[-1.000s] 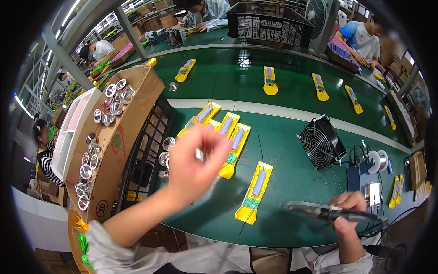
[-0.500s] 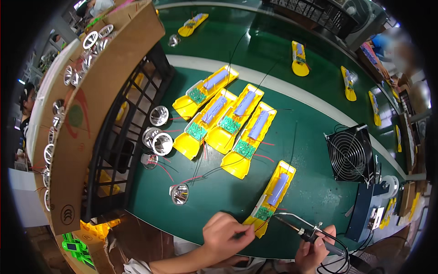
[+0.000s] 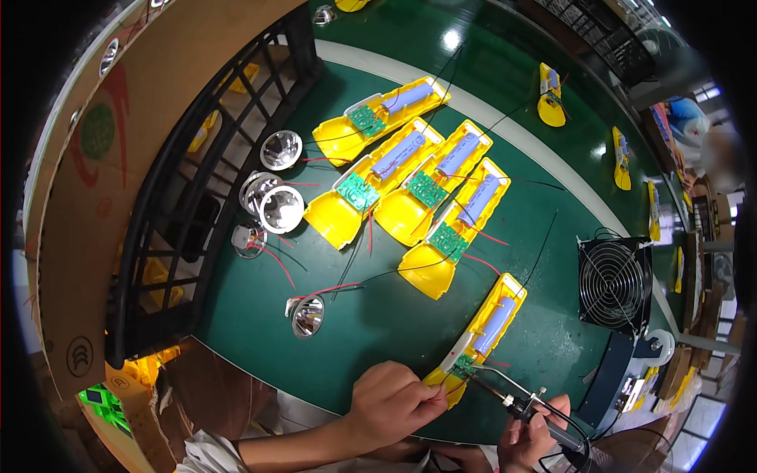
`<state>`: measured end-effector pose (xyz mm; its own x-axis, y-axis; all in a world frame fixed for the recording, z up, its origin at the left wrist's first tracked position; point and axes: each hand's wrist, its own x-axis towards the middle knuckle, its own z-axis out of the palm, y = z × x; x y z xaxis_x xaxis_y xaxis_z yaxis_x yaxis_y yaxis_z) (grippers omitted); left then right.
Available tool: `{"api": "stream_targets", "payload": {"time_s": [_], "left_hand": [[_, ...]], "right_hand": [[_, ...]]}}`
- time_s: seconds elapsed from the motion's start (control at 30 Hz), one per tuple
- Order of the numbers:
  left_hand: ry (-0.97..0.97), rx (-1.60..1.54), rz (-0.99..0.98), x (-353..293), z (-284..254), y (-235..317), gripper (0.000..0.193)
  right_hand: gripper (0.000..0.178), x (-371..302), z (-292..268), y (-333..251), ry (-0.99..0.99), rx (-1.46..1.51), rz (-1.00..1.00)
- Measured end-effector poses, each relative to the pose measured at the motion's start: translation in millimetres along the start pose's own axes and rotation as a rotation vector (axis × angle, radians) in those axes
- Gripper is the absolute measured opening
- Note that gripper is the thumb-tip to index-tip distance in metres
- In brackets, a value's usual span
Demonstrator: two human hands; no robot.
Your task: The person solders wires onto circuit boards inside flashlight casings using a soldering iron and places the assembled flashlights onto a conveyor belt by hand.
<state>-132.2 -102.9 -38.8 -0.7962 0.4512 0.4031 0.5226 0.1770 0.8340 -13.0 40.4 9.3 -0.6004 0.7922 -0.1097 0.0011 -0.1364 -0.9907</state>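
Below the group of other housings, a yellow flashlight housing (image 3: 502, 303) lies slanted near the table's front edge, a purple cylindrical battery (image 3: 495, 325) and a small green circuit board (image 3: 464, 363) in it. My left hand (image 3: 397, 400) is closed at the housing's lower end, thumb and finger pinching what looks like a thin wire. My right hand (image 3: 532, 441) grips a soldering iron (image 3: 517, 407) with a curved metal feed tube fixed alongside. The iron's tip reaches the circuit board, close to my left fingertips; exact contact is too small to tell.
Several similar yellow housings (image 3: 339, 217) lie farther up the green table (image 3: 378, 331). Shiny reflector cups (image 3: 307, 317) with wires sit left, beside a black crate (image 3: 150, 236) and cardboard box (image 3: 75, 197). A black fan (image 3: 613, 282) stands right; more housings (image 3: 550, 110) lie beyond the pale strip.
The view has shifted, bringing the table's things nearer. The soldering iron has moved left and its tip is now over the circuit board. My left hand stays pinched by the housing's lower end.
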Motion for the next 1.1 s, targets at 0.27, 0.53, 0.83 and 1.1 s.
{"api": "stream_targets", "payload": {"time_s": [0.27, 0.53, 0.83, 1.1], "left_hand": [[0.003, 0.038, 0.001, -0.3, -2.0, 2.4, 0.019], [0.041, 0.015, 0.007, 2.4, 1.4, 1.6, 0.016], [0.047, 0.018, 0.006, 1.1, 1.5, 1.2, 0.017], [0.064, 0.010, -0.011, -0.1, 1.8, -0.1, 0.016]], "right_hand": [[0.035, 1.4, 12.9, -7.6, 0.080, 0.028, 0.049], [0.035, -0.7, -2.3, -2.7, 0.012, -0.008, 0.059], [0.040, 2.8, -6.0, -3.1, -0.106, -0.208, -0.049], [0.038, 1.9, -2.2, -5.9, -0.109, -0.309, -0.103]]}}
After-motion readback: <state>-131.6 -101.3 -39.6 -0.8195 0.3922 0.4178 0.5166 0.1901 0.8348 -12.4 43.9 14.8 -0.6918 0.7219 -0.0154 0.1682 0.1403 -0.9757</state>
